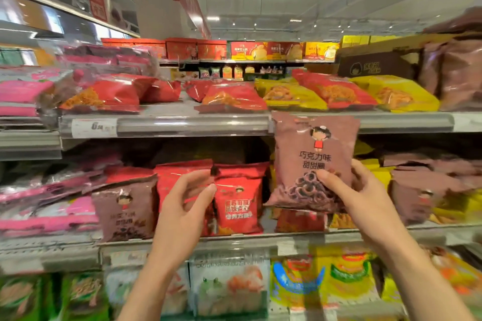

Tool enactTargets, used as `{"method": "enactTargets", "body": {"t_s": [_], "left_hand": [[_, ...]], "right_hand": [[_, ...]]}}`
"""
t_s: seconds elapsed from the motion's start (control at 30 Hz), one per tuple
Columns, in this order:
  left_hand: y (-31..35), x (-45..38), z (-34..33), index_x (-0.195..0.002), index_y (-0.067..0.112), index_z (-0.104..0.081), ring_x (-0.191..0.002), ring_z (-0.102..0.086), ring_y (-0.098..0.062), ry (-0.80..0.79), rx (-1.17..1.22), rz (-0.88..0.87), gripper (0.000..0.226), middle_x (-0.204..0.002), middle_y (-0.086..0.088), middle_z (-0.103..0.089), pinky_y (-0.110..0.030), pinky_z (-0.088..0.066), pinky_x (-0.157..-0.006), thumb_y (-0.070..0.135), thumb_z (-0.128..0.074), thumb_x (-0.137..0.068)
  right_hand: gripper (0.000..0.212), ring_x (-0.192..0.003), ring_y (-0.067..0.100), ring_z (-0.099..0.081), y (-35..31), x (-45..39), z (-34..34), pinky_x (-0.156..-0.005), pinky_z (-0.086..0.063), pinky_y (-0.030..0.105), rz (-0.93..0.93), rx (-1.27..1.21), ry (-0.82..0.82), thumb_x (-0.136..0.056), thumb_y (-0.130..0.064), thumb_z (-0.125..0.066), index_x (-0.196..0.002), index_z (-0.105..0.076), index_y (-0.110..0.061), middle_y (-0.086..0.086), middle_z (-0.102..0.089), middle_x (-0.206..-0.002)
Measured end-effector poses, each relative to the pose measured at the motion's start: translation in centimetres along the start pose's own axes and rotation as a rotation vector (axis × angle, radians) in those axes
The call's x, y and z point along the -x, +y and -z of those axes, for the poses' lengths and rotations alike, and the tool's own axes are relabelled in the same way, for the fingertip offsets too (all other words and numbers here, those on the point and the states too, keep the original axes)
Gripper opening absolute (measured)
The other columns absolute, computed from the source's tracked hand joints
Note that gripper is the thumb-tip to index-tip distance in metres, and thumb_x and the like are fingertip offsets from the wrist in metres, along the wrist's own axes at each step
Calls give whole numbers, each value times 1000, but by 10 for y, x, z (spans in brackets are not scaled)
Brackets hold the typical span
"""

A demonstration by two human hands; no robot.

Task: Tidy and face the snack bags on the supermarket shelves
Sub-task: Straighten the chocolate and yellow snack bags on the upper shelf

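My right hand (362,198) has its grip closed on the lower right corner of a brown chocolate snack bag (313,161), thumb across the front, holding it upright in front of the middle shelf (260,238), its top overlapping the front edge of the upper shelf (182,125). My left hand (186,203) holds nothing, fingers loosely bent, just in front of the red bags (238,203) standing along the middle shelf's front edge.

- single head view, wide-angle, faces the shelves (167,126) straight on, close
- both hands reach in from below: left hand (186,199), right hand (357,195)
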State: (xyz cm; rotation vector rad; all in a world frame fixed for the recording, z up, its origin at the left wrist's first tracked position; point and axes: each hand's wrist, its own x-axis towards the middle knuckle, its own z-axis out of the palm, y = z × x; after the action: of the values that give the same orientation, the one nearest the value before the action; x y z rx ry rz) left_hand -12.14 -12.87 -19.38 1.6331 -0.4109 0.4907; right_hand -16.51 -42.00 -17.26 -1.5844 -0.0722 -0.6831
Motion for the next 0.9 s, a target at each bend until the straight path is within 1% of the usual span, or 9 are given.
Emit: {"method": "enactTargets", "body": {"t_s": [0.07, 0.13, 0.23, 0.37, 0.5, 0.6, 0.73, 0.8, 0.9], "left_hand": [[0, 11, -29, -116, 27, -70, -102, -68, 5, 37, 10, 19, 24, -110, 18, -75, -6, -48, -84, 13, -70, -95], [5, 21, -62, -114, 26, -70, -101, -69, 4, 65, 12, 22, 24, -109, 18, -75, -5, -48, -82, 12, -71, -95], [16, 33, -116, -113, 25, -71, -102, -69, 0, 82, 3, 32, 22, -107, 17, -75, -8, -49, -84, 11, -70, -96], [32, 42, -178, -114, 27, -70, -102, -69, -2, 66, 1, 54, 23, -109, 16, -75, -8, -49, -81, 14, -69, -95], [45, 43, -221, -113, 30, -70, -107, -70, -6, 46, 8, 61, 21, -112, 12, -75, -15, -52, -88, 21, -70, -94], [54, 34, -243, -115, 32, -70, -109, -68, -2, 37, -28, 36, 21, -113, 17, -75, -23, -51, -93, 24, -70, -95], [66, 17, -259, -117, 35, -69, -111, -67, 0, 20, -26, -7, 23, -113, 20, -74, -27, -50, -95, 24, -69, -97], [70, 10, -268, -118, 35, -69, -113, -67, -1, 10, -1, -39, 23, -115, 19, -74, -28, -50, -96, 23, -69, -98], [71, 6, -283, -117, 33, -70, -112, -68, -1, -10, 33, -69, 23, -114, 18, -75, -27, -51, -96, 21, -68, -98]], "right_hand": [[56, -100, 11, -75, 11, -3, 32, -80, -58, 20, -5, -12, -6, -64, -47, -81, -112, -71, -22, -5, -80, -106], [53, -99, 8, -74, 18, -8, 65, -78, -56, 15, 0, 7, -23, -67, -45, -80, -114, -71, -22, -8, -79, -106], [50, -100, 5, -73, 26, -17, 117, -84, -57, 21, -5, 48, -55, -70, -45, -78, -115, -70, -24, -11, -79, -106], [50, -99, 2, -73, 37, -31, 181, -85, -54, 27, -31, 75, -63, -70, -49, -78, -115, -69, -28, -14, -78, -106], [48, -98, 4, -74, 43, -45, 228, -76, -55, 12, -44, 45, -64, -70, -45, -78, -114, -70, -26, -11, -79, -104], [45, -97, 3, -74, 40, -58, 248, -75, -56, 15, -47, 39, -65, -69, -45, -78, -110, -70, -29, -12, -79, -103], [35, -97, 0, -73, 28, -68, 261, -73, -51, 7, 3, 43, -67, -71, -43, -78, -105, -72, -41, -13, -79, -104], [35, -99, 0, -72, 21, -72, 267, -75, -53, 10, 19, 51, -71, -72, -45, -78, -106, -72, -43, -13, -79, -106], [44, -102, 1, -72, 16, -77, 279, -83, -52, 25, 19, 85, -63, -70, -53, -79, -112, -70, -41, -14, -77, -109]]}}
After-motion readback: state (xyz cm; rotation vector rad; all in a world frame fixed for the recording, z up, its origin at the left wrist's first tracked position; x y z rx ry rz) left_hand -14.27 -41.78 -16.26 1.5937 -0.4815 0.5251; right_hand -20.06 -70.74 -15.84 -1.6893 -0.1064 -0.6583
